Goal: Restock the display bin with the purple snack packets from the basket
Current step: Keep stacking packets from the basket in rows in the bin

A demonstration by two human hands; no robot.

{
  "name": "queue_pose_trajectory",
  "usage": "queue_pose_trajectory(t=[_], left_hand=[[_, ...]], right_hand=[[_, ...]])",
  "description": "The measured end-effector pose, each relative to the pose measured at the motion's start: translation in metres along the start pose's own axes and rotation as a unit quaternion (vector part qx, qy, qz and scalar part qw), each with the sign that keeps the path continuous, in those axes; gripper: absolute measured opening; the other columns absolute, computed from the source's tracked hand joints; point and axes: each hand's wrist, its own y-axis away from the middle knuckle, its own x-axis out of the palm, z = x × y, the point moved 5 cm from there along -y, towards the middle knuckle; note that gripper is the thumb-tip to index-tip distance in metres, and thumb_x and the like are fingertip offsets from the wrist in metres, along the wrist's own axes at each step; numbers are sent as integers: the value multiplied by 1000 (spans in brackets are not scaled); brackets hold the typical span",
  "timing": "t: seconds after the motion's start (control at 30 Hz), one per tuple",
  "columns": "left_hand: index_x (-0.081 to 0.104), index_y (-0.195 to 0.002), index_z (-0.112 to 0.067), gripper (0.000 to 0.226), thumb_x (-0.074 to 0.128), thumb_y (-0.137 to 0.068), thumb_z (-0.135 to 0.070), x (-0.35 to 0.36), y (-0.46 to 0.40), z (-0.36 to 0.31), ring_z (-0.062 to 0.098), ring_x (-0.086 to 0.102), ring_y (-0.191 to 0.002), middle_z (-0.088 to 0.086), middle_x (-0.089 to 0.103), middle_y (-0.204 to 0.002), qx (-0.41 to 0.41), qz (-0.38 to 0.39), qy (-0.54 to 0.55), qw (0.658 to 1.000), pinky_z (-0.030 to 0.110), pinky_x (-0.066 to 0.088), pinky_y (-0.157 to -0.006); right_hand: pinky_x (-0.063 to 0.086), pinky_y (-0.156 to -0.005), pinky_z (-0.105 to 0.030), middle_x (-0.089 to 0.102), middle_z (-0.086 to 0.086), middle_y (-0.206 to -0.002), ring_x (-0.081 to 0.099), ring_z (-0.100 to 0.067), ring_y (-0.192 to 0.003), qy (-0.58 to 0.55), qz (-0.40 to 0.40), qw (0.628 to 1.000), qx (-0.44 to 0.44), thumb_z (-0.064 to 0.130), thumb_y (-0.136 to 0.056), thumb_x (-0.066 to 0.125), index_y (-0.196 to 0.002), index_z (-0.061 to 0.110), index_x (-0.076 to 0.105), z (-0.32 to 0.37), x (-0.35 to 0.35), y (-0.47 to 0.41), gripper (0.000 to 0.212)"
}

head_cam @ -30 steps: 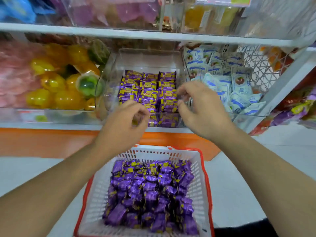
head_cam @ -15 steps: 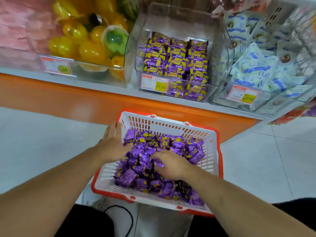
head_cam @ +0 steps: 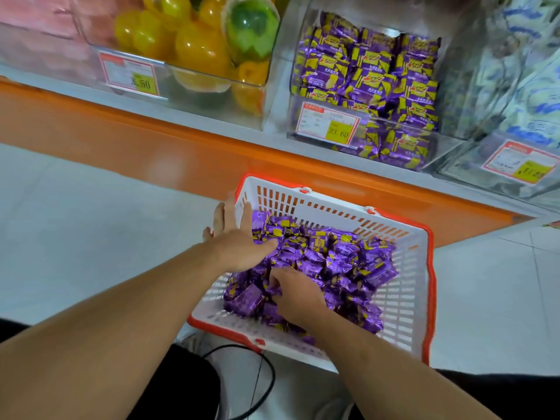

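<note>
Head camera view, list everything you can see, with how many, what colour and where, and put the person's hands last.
basket: one, white with red rim, on the floor below the shelf.
loose purple packets: many, purple and yellow, piled in the basket.
display bin: one, clear, on the shelf, with stacked purple packets.
price tags: three, red-bordered with yellow, on the bin fronts.
jelly cups: several, yellow and one green, in the bin to its left.
blue-and-white packets: many, in the bin to its right.
shelf edge: orange.
black cable: one, near the basket.
left hand: flat, open, on the pile.
right hand: fingers dug into the packets; grip unclear.
</note>
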Motion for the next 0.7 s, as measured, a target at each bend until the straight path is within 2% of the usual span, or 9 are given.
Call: queue_pose_trajectory(t=[0.1,0.2,0.3,0.37,0.4,0.43,0.5,0.6,0.7], left_hand=[[-22,-159,-31,105,34,-89,-85,-5,1,-2,27,-35,-150,-2,-52,-154,-6,2,13,1000,58,-4,-125],[-8,-163,-24,92,30,-98,-74,-19,6,-9,31,-22,-155,5,-32,-166,-20,-24,18,999,56,-3,-126],[30,-156,-12,75,32,-102,-64,-45,16,-26,38,13,-155,21,8,-169,0,-49,-8,999,53,16,-125],[61,-106,-8,51,36,-105,-53,-73,32,-47,36,57,-118,32,53,-138,45,-65,16,997,38,45,-100],[58,-87,-7,48,38,-107,-46,-89,44,-60,33,61,-93,30,63,-114,69,-70,57,993,34,47,-80],[58,-83,-5,47,39,-108,-40,-105,56,-74,32,60,-81,28,66,-104,100,-70,113,986,34,45,-70],[65,-94,-3,39,44,-108,-33,-131,77,-95,28,59,-74,18,67,-99,134,-39,268,953,32,46,-67],[67,-115,-9,34,52,-105,-37,-152,112,-109,30,74,-79,6,73,-112,153,27,424,892,34,57,-73],[69,-120,-10,34,60,-100,-35,-158,142,-114,33,76,-89,19,75,-112,191,128,504,832,37,63,-72]], right_hand=[[52,-75,-37,62,9,-104,59,-23,-94,-20,1,1000,0,26,-89,69,-108,32,54,-7,-25,9,25],[47,-74,-31,62,12,-98,60,-15,-87,-65,9,998,-18,28,-88,75,-118,28,62,-2,-70,17,32],[46,-75,-23,65,13,-102,59,-8,-86,-98,-21,994,-51,27,-85,81,-112,26,71,11,-133,30,29],[50,-80,-26,69,11,-103,63,-11,-87,-126,-59,988,-73,20,-83,83,-106,25,74,21,-180,45,25],[52,-81,-27,71,11,-103,65,-9,-89,-147,-87,981,-89,16,-82,83,-104,25,75,26,-205,55,25],[52,-79,-25,72,11,-103,66,-6,-92,-165,-118,973,-105,12,-82,83,-104,25,76,32,-230,66,27],[50,-71,-21,72,9,-106,66,-7,-98,-198,-172,956,-133,3,-81,82,-105,25,78,44,-277,92,32],[54,-72,-25,71,7,-106,66,-14,-106,-218,-259,919,-201,-4,-78,82,-101,26,81,61,-329,132,38],[56,-79,-25,71,4,-108,68,-20,-108,-229,-307,888,-255,-13,-77,79,-100,21,83,67,-348,151,42]])
